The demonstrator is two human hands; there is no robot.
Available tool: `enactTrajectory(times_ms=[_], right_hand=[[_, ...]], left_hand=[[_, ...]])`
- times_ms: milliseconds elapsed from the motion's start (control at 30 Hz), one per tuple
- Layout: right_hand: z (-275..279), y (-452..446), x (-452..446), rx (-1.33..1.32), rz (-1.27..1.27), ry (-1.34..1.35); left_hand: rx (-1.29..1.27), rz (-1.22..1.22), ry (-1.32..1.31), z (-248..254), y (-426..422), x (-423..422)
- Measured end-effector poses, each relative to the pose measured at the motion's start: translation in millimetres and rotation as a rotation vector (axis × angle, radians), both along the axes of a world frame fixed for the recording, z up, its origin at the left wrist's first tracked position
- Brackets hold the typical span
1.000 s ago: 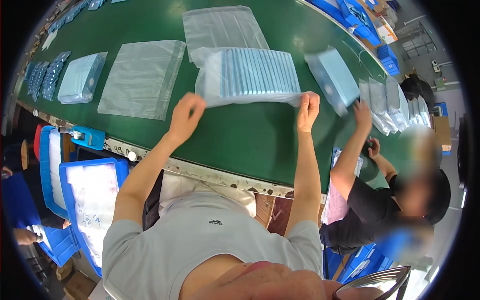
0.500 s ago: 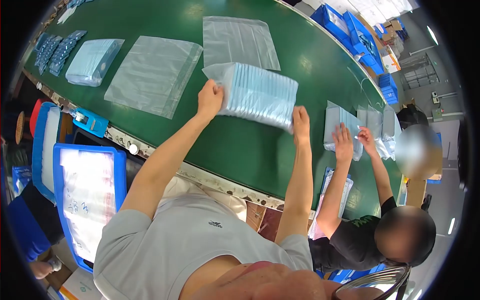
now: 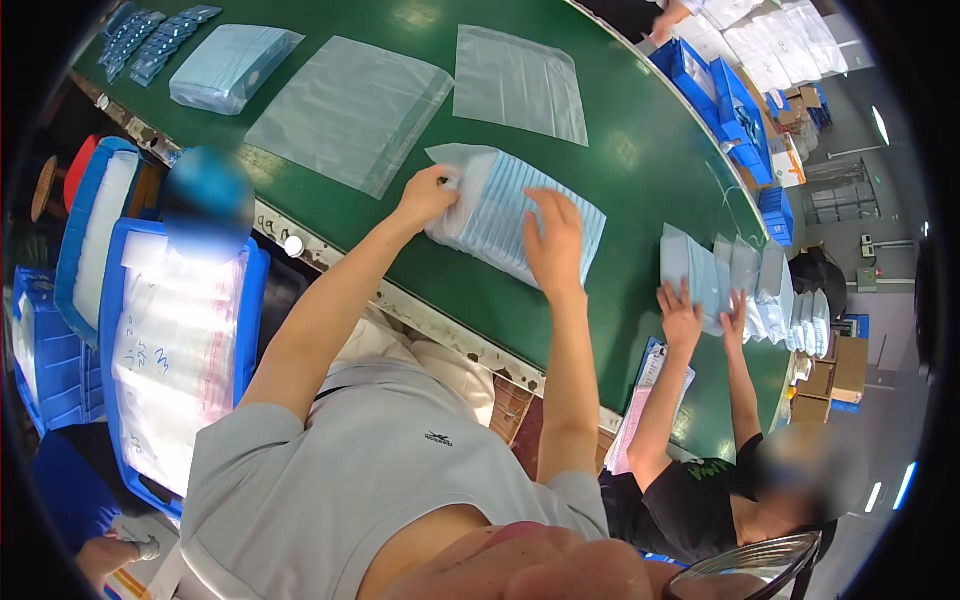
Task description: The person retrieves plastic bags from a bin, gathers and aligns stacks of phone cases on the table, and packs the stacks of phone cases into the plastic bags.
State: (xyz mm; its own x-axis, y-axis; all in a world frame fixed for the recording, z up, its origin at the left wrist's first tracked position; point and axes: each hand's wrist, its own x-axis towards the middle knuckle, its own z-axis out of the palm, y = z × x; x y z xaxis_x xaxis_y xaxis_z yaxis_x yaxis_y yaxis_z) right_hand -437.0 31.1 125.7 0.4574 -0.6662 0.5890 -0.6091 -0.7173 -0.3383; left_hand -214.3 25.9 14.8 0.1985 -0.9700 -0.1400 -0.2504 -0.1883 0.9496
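A clear plastic bag point(image 3: 462, 182) packed with a row of light blue folded packs point(image 3: 520, 215) lies on the green table in front of me. My left hand point(image 3: 428, 197) is closed on the loose film at the bag's left end. Resting on top of the packs, my right hand point(image 3: 556, 238) has its fingers stretched out. Two flat, clear bags lie beyond: a large bag point(image 3: 345, 110) to the left and another bag point(image 3: 520, 85) at the back. A second filled bag point(image 3: 232, 66) sits farther left.
Small blue packets point(image 3: 170, 45) lie at the far left. A blue bin point(image 3: 262, 290) with white bags stands by the table's near edge. On the right, a co-worker's hands point(image 3: 685, 318) touch another filled bag point(image 3: 692, 272). Blue bins point(image 3: 742, 125) line the far edge.
My right hand has moved from the bag's right end onto the top of the packs, its fingers now spread. The bag now rests on the table. The co-worker's hands have shifted lower around their bag.
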Motion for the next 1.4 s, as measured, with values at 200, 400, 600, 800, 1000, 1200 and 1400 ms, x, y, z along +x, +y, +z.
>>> enactTrajectory(times_ms=[200,400,600,800,1000,1200,1400], right_hand=[[-20,-98,66,0.063,0.513,0.173],[-33,-136,57,0.633,0.366,0.022],[32,-67,215,0.762,0.555,-0.065],[-7,11,401,1.102,0.694,0.027],[-12,25,443,1.166,0.612,0.264],[-24,18,445,1.364,0.449,0.235],[1,31,406,1.375,0.571,0.17]], left_hand=[[-0.157,0.038,-0.358,41,18,-31],[-0.115,-0.114,-0.345,47,18,-46],[-0.35,-0.03,-0.161,11,10,-86],[-0.485,-0.023,-0.142,18,21,-86],[-0.448,-0.035,-0.314,20,17,-86],[-0.418,-0.079,-0.497,27,24,-81],[-0.372,-0.137,-0.696,42,47,-76]])
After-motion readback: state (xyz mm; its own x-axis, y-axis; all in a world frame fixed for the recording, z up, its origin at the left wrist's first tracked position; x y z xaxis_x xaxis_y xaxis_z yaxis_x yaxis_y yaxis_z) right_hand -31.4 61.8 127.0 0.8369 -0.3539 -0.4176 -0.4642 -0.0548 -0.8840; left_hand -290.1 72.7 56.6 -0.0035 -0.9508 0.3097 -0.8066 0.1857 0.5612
